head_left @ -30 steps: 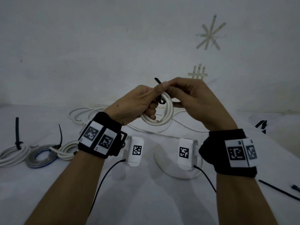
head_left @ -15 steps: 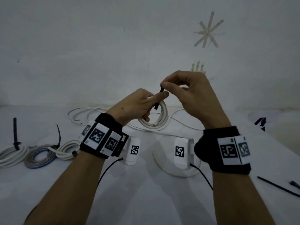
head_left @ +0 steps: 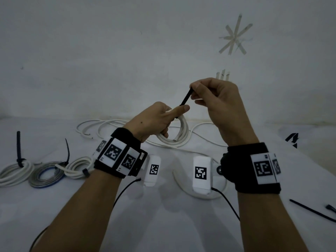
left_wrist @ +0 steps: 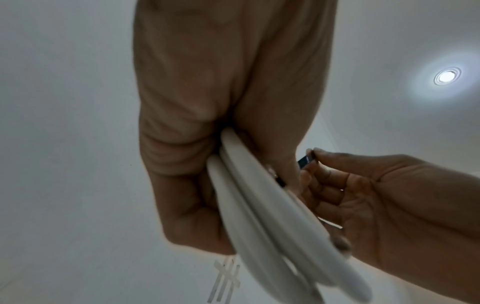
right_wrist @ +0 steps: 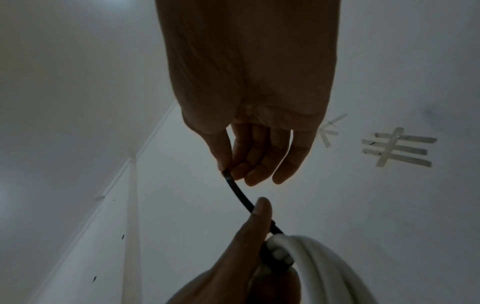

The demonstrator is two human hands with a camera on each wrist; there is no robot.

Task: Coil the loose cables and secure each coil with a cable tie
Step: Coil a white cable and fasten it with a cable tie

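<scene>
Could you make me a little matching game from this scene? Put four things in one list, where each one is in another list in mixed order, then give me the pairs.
Things:
1. white coil
2. black tie
3. blue-grey coil
4. spare tie

Places:
A. on the table, at far right
B. pinched by the right hand
C. on the table at left, between two white coils
D. held up by the left hand

Pairs: 1-D, 2-B, 3-C, 4-A
</scene>
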